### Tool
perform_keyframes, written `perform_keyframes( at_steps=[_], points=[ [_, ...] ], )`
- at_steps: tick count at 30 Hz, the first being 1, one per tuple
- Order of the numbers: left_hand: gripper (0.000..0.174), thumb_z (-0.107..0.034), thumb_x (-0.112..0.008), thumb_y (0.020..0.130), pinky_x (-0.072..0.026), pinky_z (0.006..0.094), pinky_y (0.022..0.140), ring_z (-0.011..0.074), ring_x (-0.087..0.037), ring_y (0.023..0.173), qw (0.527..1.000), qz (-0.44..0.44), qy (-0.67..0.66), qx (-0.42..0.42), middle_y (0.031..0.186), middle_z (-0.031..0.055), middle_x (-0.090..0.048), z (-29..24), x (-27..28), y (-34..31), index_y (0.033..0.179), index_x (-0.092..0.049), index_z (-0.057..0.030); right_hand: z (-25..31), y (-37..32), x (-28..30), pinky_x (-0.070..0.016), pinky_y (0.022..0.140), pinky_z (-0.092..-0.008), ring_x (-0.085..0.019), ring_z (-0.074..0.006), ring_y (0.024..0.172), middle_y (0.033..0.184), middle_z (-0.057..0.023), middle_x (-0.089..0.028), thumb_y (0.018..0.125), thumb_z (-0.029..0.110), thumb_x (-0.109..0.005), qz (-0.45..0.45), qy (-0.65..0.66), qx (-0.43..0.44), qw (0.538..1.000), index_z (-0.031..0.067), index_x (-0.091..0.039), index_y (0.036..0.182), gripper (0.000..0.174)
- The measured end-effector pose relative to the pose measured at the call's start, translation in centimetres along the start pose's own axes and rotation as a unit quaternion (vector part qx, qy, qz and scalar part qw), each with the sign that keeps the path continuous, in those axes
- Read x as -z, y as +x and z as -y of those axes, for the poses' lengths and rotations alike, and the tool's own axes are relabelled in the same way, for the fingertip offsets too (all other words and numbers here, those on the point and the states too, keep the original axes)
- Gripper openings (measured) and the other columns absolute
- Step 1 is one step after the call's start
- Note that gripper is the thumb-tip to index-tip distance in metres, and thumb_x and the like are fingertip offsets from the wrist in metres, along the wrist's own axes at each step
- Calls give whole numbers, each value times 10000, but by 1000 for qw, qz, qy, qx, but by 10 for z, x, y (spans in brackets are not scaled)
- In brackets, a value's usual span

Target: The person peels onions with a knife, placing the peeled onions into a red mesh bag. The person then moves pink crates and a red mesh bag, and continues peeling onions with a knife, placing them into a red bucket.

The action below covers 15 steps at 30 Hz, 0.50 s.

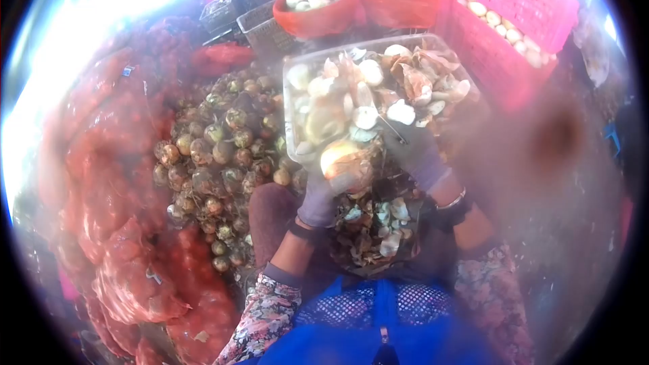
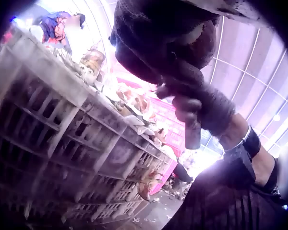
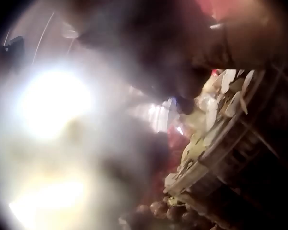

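Note:
In the head view the gloved left hand [image 1: 320, 199] grips an onion [image 1: 346, 162] with brown, partly loose skin, close to the near edge of a pale crate [image 1: 291, 122]. Just right of it, the gloved right hand [image 1: 420, 159] has curled fingers around a small knife [image 1: 395, 132], whose thin blade points up and left. Peeled white onions and loose skins lie in the crate. From the left wrist, the onion [image 2: 201, 45] shows dark among gloved fingers, and the right hand [image 2: 199, 105] is beside it. Blur hides most of the right wrist view.
Unpeeled onions [image 1: 216, 152] are heaped left of the crate, beside red net sacks [image 1: 115, 196]. Red bowls [image 1: 318, 20] stand behind it, one holding white onions. Pink crates [image 1: 500, 47] stand at the back right. Skins [image 1: 389, 230] lie below the hands.

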<state>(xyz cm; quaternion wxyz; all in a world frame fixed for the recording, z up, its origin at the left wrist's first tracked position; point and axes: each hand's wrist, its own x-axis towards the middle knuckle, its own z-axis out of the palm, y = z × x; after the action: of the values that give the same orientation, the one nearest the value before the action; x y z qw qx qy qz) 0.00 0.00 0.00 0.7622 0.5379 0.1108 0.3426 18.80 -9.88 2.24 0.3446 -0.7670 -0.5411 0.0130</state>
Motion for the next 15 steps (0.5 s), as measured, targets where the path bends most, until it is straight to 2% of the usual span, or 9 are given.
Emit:
perform_keyframes(
  at_steps=[2,3,5,6,9,10,12,13,15],
  points=[
    [528,-167,-713,805,-538,282,830,176,-611,1021,997,-36,43,-46,1143,93,-608,1,7,4,1255,-486,-8,12,-7,8,-428,441,-211,-585,-54,537,757,-41,-694,899,274,-640,-66,6,11,998,137,-541,1300,435],
    [639,-163,-757,761,-533,306,857,185,-604,1033,995,-59,70,-34,1157,103,-593,-2,3,-4,1296,-440,-19,19,-13,11,-413,420,-205,-582,-42,532,748,-34,-696,907,268,-626,-78,28,13,996,130,-572,1271,393],
    [873,-156,-847,671,-524,354,912,204,-590,1059,985,-94,137,-36,1185,122,-564,-15,8,4,1379,-349,-40,33,-14,2,-462,464,-241,-626,-93,571,804,-63,-708,905,248,-622,-42,147,16,988,107,-563,1288,412],
    [875,-115,-863,635,-517,341,918,194,-581,1073,975,-128,166,-75,1183,122,-561,-8,6,13,1352,-367,-40,33,-14,-2,-481,520,-262,-640,-124,621,842,-86,-704,898,234,-628,-43,146,43,987,112,-552,1307,434],
    [868,-87,-858,625,-515,324,919,195,-579,1080,935,-123,285,-170,1183,114,-561,2,18,9,1348,-378,-66,35,-32,-32,-538,686,-327,-683,-216,771,956,-156,-690,875,194,-644,-32,171,84,981,125,-518,1363,508],
    [868,-83,-854,625,-513,321,921,197,-577,1083,927,-123,304,-180,1186,112,-555,2,18,9,1348,-373,-66,40,-31,-29,-520,744,-345,-685,-247,838,986,-167,-689,864,151,-641,34,178,28,983,111,-529,1347,498],
    [869,-76,-847,624,-509,314,925,201,-573,1089,911,-123,341,-198,1193,110,-544,3,17,7,1348,-365,-66,44,-33,-32,-511,730,-351,-681,-248,816,953,-177,-688,868,138,-635,70,147,-9,987,105,-532,1346,489],
    [878,-71,-847,619,-510,319,924,204,-572,1090,921,-121,315,-193,1196,109,-537,4,17,7,1348,-357,-66,45,-35,-33,-506,722,-354,-680,-249,805,937,-182,-687,871,132,-632,89,131,-26,987,101,-533,1345,485],
    [894,-60,-848,609,-512,330,923,211,-570,1093,940,-116,264,-185,1202,107,-524,6,18,9,1347,-343,-68,38,-35,-44,-500,676,-359,-666,-254,729,868,-185,-680,870,119,-628,43,161,19,986,93,-539,1334,474]
  ],
)
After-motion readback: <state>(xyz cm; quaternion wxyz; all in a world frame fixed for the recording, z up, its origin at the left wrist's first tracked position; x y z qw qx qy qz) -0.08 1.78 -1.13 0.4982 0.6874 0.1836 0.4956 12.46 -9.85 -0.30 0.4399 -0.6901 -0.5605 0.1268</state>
